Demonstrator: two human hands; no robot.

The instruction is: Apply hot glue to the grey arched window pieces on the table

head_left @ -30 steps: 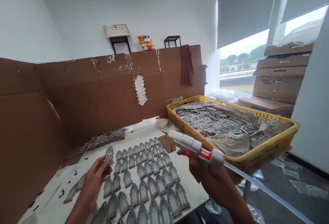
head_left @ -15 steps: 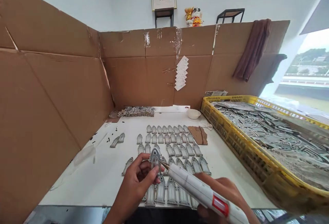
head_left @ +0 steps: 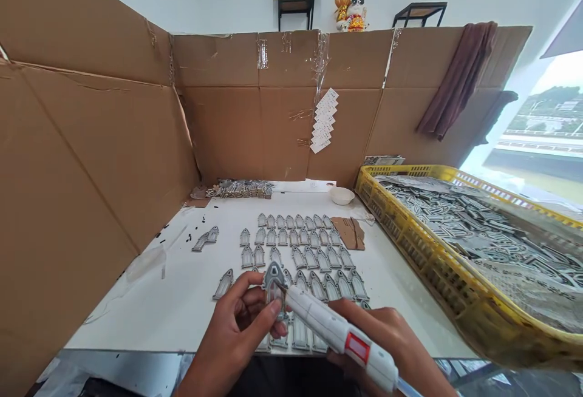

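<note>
My left hand (head_left: 239, 318) pinches a small grey arched metal frame (head_left: 274, 291) upright between thumb and fingers. My right hand (head_left: 382, 330) is wrapped around a white glue gun (head_left: 325, 321) with a red patch on its side and a pale stick at its rear. Its thin tip meets the right side of the held frame near the arch; whether glue is coming out is too small to tell. Below and beyond my hands, rows of similar arched frames (head_left: 331, 289) lie flat on the white table (head_left: 150, 318). My hands hide part of the nearest rows.
A yellow crate (head_left: 410, 257) full of metal pieces stands at the right. Cardboard walls (head_left: 228, 130) border the left and back. Near the back are a metal parts pile (head_left: 241, 189), a white bowl (head_left: 341, 195) and a cardboard scrap (head_left: 350, 233). Two frames (head_left: 206, 238) lie apart at left.
The glue gun has shifted left, its tip now farther over the held frame near the arch. My left hand keeps its pinch. The whole view has tilted slightly downward.
</note>
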